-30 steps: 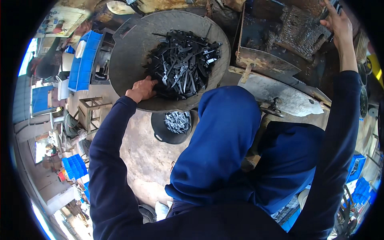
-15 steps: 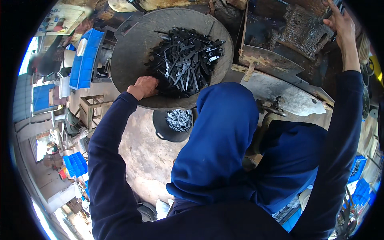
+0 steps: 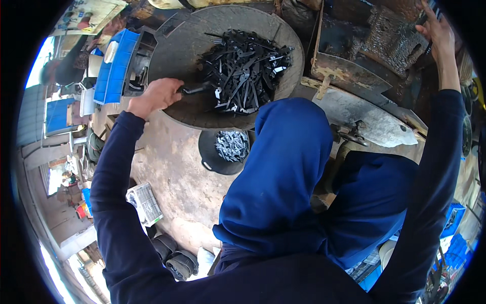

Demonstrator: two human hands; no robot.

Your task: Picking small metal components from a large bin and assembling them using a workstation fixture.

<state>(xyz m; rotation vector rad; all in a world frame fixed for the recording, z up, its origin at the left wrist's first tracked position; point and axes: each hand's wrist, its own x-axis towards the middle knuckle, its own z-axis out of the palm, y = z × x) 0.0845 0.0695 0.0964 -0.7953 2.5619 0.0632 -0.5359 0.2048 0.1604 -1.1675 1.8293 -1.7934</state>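
My left hand [image 3: 158, 95] is over the left rim of a large round, shallow pan [image 3: 174, 53]. Between its thumb and fingers it pinches a slim dark metal piece [image 3: 195, 90], which points toward the pan's middle. A heap of similar flat, dark metal pieces [image 3: 245, 71], some with shiny faces, lies in the pan. At the upper right, my right hand [image 3: 439, 36] is raised beside a dark, oily machine. Its fingers curl around something dark, mostly hidden at the picture's edge.
Under the pan's near rim, a black bucket [image 3: 207, 157] on the floor holds silvery metal pieces [image 3: 232, 146]. The machine's wet metal block [image 3: 390, 43] sits behind a worn metal guard [image 3: 349, 76]. A blue crate [image 3: 117, 66] stands left of the pan. My knees in blue cloth fill the middle.
My left hand has lifted away from the pan's near side, moving left and up, and now shows a dark metal piece in its fingers. My right hand stays by the machine.
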